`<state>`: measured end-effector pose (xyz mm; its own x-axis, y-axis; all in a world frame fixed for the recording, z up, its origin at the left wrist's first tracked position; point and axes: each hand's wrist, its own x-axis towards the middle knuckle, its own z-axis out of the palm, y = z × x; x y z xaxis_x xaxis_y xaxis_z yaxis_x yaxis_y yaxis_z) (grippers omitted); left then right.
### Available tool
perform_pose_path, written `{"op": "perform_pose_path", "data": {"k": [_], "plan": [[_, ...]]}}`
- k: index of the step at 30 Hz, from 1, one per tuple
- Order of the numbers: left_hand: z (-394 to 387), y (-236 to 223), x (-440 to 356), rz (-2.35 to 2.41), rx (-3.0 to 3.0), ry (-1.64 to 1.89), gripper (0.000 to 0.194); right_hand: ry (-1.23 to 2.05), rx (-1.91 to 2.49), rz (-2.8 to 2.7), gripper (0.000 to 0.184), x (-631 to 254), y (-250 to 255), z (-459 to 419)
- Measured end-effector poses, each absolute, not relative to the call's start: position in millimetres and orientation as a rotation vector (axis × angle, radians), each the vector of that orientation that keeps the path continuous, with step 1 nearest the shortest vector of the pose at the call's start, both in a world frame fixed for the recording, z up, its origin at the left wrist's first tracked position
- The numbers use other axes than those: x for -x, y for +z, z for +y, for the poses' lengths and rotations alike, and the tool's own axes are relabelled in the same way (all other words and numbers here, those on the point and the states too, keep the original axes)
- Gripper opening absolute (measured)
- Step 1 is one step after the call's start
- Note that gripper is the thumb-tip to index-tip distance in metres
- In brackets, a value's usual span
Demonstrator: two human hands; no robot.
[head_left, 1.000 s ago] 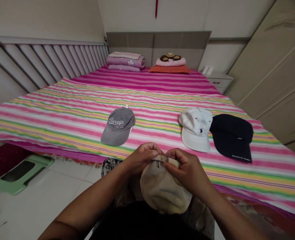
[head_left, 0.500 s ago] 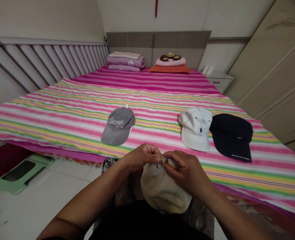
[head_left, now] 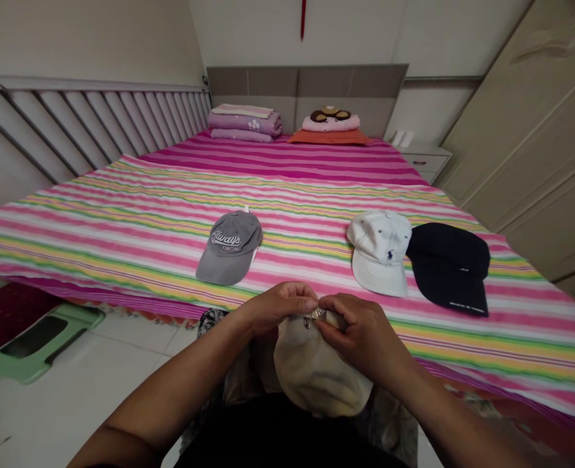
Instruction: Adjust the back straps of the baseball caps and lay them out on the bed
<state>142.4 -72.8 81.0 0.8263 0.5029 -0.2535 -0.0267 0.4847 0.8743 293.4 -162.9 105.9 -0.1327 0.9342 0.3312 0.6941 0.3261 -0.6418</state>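
Observation:
A beige cap (head_left: 316, 377) rests in my lap below the bed's front edge. My left hand (head_left: 275, 307) and my right hand (head_left: 360, 335) meet at its back, fingers pinched on the strap and its small metal buckle (head_left: 316, 315). On the striped bedsheet (head_left: 121, 214) beyond lie a grey cap (head_left: 229, 247) with white lettering at the left, a white cap (head_left: 381, 250) to the right, and a dark navy cap (head_left: 450, 263) touching the white one's right side.
Folded purple bedding (head_left: 245, 120) and an orange-and-pink pillow stack (head_left: 330, 127) lie at the headboard. A slatted rail (head_left: 97, 117) runs along the bed's left. A green step stool (head_left: 36, 338) stands on the floor at left. A wardrobe (head_left: 535, 130) fills the right.
Both hands shifted slightly on the strap; the buckle is now more covered by my fingers. The caps on the bed have not moved.

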Motion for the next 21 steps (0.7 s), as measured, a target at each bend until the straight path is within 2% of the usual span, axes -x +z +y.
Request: {"op": "perform_pose_path", "data": {"k": [5,7,12,21], "plan": [[-69,80,-139,0.55,-1.05,0.195,0.027,1.186,1.309,-1.472,0.021,-303,105,-155],[-69,79,-139,0.552,-1.029,0.186,0.026,1.38,1.229,-1.268,0.023,-306,104,-150],[-70,77,-142,0.54,-0.972,0.154,0.025,1.479,1.143,-1.005,0.021,-304,100,-147],[-75,78,-143,0.539,-0.986,0.253,0.022,1.495,1.072,-0.876,0.021,-304,99,-149]]}}
